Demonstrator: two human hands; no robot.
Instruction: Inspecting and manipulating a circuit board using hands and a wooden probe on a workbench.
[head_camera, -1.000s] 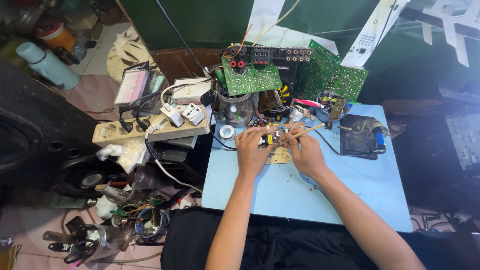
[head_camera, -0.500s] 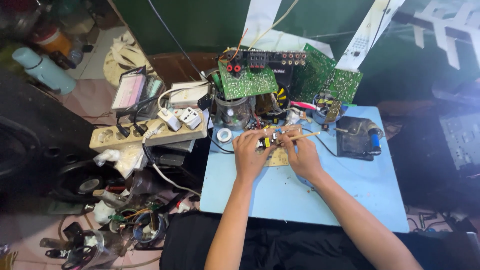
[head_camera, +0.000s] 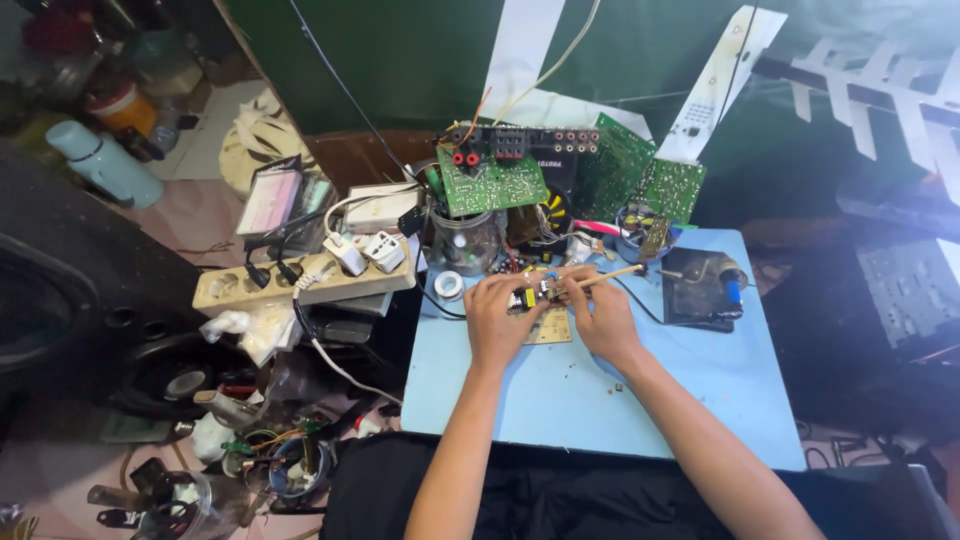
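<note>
My left hand (head_camera: 503, 318) presses down on a small tan circuit board (head_camera: 545, 322) lying on the light blue table (head_camera: 600, 400). My right hand (head_camera: 600, 315) grips a thin soldering iron (head_camera: 612, 275) with a wooden-coloured handle, its tip pointing left over the board between my hands. The iron's black cord runs right toward a dark soldering stand (head_camera: 700, 290). The hands hide much of the board.
Green circuit boards (head_camera: 490, 185) and a black connector panel stand at the table's back edge, with a glass jar (head_camera: 465, 240) and a tape roll (head_camera: 449, 285). A beige power strip (head_camera: 300, 280) with plugs sits left. Tangled wires and parts lie on the floor at lower left.
The view has shifted slightly. Both hands stay on the small board, with the iron held at nearly the same spot.
</note>
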